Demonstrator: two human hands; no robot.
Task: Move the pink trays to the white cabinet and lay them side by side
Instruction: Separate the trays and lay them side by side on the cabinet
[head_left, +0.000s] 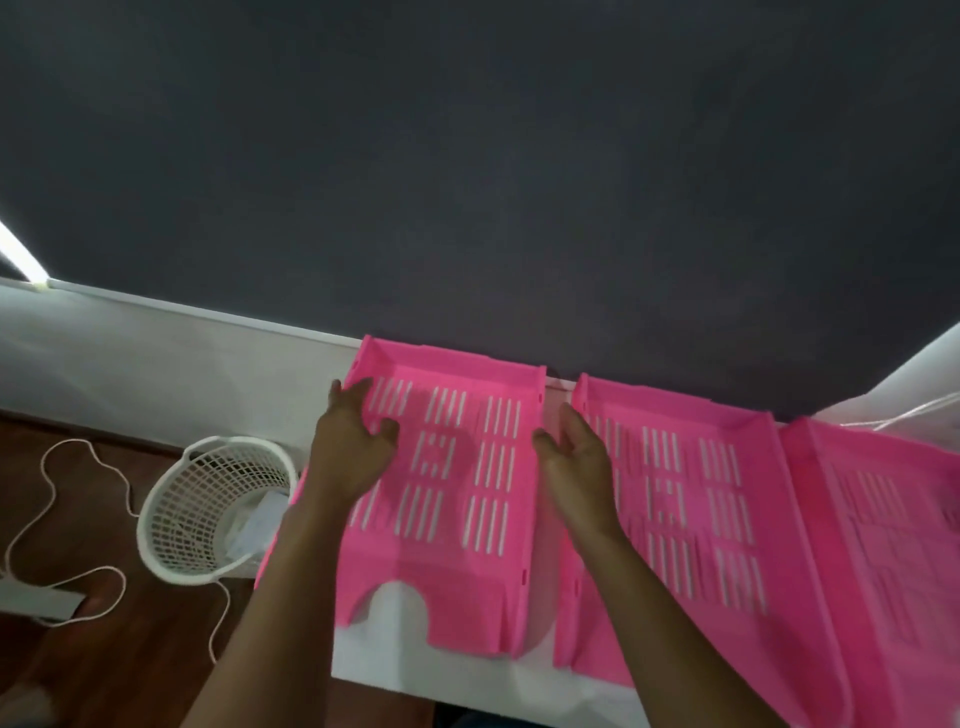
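Observation:
Three slotted pink trays lie side by side on the white cabinet top (410, 670). The left pink tray (457, 519) has my left hand (353, 441) on its left wall, thumb inside the tray, fingers over the rim. My right hand (576, 457) rests against that tray's right wall, in the narrow gap beside the middle pink tray (691, 519), with its fingers straight and apart. The right pink tray (893, 545) touches the middle one and runs out of view at the right edge.
A dark grey wall (467, 182) stands right behind the cabinet. On the wooden floor at the left stand a white mesh basket (208, 509), a white cord (67, 467) and a power strip (41, 603). The left tray overhangs the cabinet's left edge.

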